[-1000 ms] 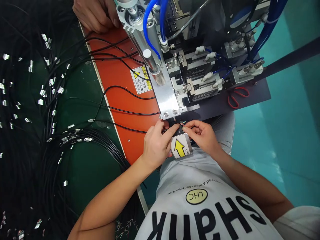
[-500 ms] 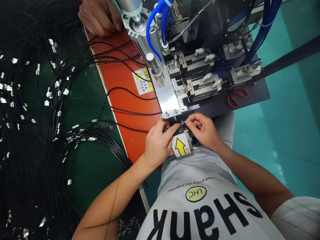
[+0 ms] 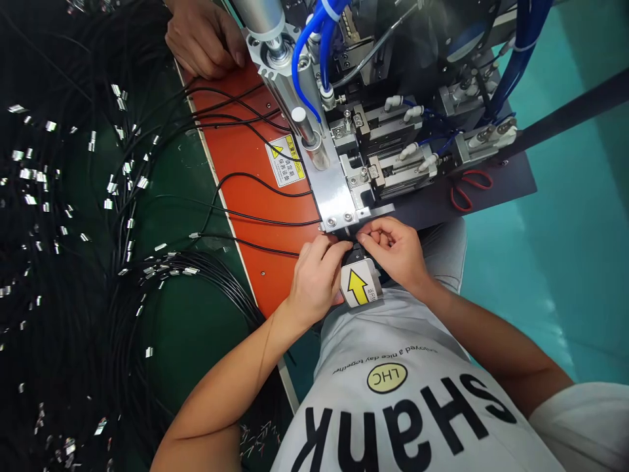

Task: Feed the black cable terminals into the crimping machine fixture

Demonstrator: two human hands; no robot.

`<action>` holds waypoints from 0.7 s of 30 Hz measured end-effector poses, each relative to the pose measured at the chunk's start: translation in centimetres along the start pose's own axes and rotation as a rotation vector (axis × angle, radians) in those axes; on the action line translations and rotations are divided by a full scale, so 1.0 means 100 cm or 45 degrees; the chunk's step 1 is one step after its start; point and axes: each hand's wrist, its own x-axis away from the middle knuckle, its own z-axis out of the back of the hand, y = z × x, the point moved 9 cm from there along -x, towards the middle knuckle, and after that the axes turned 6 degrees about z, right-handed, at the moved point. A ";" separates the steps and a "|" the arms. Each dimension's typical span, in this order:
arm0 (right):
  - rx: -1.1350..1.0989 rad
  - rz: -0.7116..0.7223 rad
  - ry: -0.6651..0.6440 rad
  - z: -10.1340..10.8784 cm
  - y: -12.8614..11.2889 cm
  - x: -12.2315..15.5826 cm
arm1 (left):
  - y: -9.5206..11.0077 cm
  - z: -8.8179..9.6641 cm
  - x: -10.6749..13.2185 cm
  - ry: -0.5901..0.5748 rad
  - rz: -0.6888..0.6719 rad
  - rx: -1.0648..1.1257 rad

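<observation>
1. The left hand (image 3: 317,275) and right hand (image 3: 397,252) meet in the tight gap between the front edge of the silver metal bracket (image 3: 339,196) and the white yellow-arrow block (image 3: 361,286).
2. Both hands pinch the end of the thin black cable (image 3: 275,250) in a narrow grip. The cable lies left to right across the orange plate (image 3: 236,157), and fingertips hide its right-pointing tip.

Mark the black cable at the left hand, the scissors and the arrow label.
black cable (image 3: 255,246), head view, its mid-length stretch
scissors (image 3: 466,188), head view, where the red handles cross
arrow label (image 3: 358,287), head view, the arrow's shaft
</observation>
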 end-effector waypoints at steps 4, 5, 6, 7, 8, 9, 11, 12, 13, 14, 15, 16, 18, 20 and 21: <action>0.105 0.097 0.032 0.006 -0.010 0.001 | 0.001 -0.002 0.001 -0.018 -0.036 -0.053; 0.127 0.099 0.023 0.007 -0.011 0.002 | 0.001 -0.003 0.001 -0.018 -0.050 -0.084; 0.144 0.090 0.011 0.007 -0.012 0.002 | 0.001 -0.003 0.001 -0.018 -0.061 -0.113; 0.158 0.079 -0.002 0.007 -0.013 0.003 | 0.002 -0.004 0.002 -0.016 -0.068 -0.134; 0.171 0.069 -0.010 0.007 -0.013 0.003 | 0.002 -0.004 0.002 -0.012 -0.073 -0.147; 0.183 0.066 -0.012 0.008 -0.015 0.004 | 0.002 -0.003 0.002 -0.007 -0.077 -0.151; 0.206 0.069 0.000 0.009 -0.015 0.004 | 0.003 -0.003 0.002 0.003 -0.085 -0.146; 0.196 0.052 0.000 0.008 -0.013 0.004 | 0.003 -0.003 0.002 0.005 -0.090 -0.142; 0.150 0.007 -0.015 0.007 -0.007 0.003 | 0.003 -0.003 0.002 0.005 -0.095 -0.137; 0.065 -0.072 -0.050 0.003 0.003 0.003 | 0.004 -0.003 0.002 0.002 -0.100 -0.132; -0.046 -0.173 -0.100 -0.003 0.014 0.002 | 0.004 -0.003 0.002 0.001 -0.104 -0.126; -0.166 -0.278 -0.156 -0.009 0.025 0.003 | 0.004 -0.003 0.002 -0.002 -0.107 -0.120; -0.343 -0.423 -0.259 -0.019 0.039 0.004 | 0.003 -0.003 0.002 -0.009 -0.114 -0.104; -0.311 -0.401 -0.256 -0.014 0.041 0.004 | 0.003 -0.003 0.003 -0.012 -0.128 -0.088; -0.230 -0.329 -0.211 -0.007 0.036 0.004 | 0.003 -0.003 0.003 -0.015 -0.135 -0.082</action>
